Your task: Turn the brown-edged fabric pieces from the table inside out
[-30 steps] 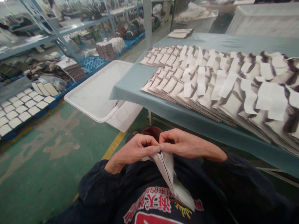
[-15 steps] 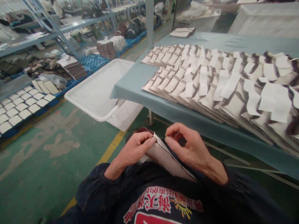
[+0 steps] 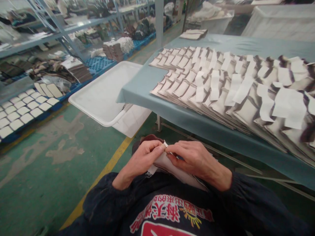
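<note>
On my lap lies a pale fabric piece [image 3: 176, 168] with a dark edge. My left hand [image 3: 144, 159] pinches its upper corner between thumb and fingers. At that same corner, the fingertips of my right hand [image 3: 194, 159] are pressed together, almost touching my left thumb. Whatever is between the right fingertips is too small to make out. A brown piece [image 3: 151, 137] shows behind my left hand, and a white strip [image 3: 152, 169] pokes out beneath it.
Ahead to the right, a table [image 3: 137, 88] with a blue-green cover bears overlapping rows of pale pieces [image 3: 189, 90] topped with white paper slips [image 3: 236, 87]. A white plastic bin [image 3: 98, 98] stands by its left corner. Blue pallets [image 3: 97, 65] with stacked goods line the left.
My right hand has moved left and down onto the corner of the fabric piece, closing the gap to my left hand. The left hand keeps its pinch almost in place.
</note>
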The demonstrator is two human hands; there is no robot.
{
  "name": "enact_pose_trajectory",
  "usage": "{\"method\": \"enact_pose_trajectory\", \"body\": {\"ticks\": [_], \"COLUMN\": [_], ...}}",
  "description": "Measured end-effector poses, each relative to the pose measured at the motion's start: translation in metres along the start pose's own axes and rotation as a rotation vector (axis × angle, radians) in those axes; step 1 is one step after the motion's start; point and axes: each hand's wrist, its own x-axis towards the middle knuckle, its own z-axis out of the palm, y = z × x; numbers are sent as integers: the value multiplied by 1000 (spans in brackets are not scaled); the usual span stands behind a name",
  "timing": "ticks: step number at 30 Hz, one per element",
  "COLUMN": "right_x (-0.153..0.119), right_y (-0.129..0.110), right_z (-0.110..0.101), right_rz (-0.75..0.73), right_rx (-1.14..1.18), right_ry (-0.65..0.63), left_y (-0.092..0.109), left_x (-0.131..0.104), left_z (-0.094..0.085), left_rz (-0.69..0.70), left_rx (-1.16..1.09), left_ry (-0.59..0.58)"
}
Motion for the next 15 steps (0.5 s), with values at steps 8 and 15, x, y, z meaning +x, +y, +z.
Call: {"method": "enact_pose_trajectory", "body": {"ticks": [8, 15], "right_x": [-17, -13], "right_y": [11, 2], "right_z": [-6, -4], "right_rz": [2, 653], "right_rx": [149, 588], "right_ry": [-76, -45], "left_y": [1, 7], "left_x": [-4, 0], "left_z": [3, -1], "left_rz": [-42, 44], "left_rx": [-120, 5], "left_ry": [66, 74]}}
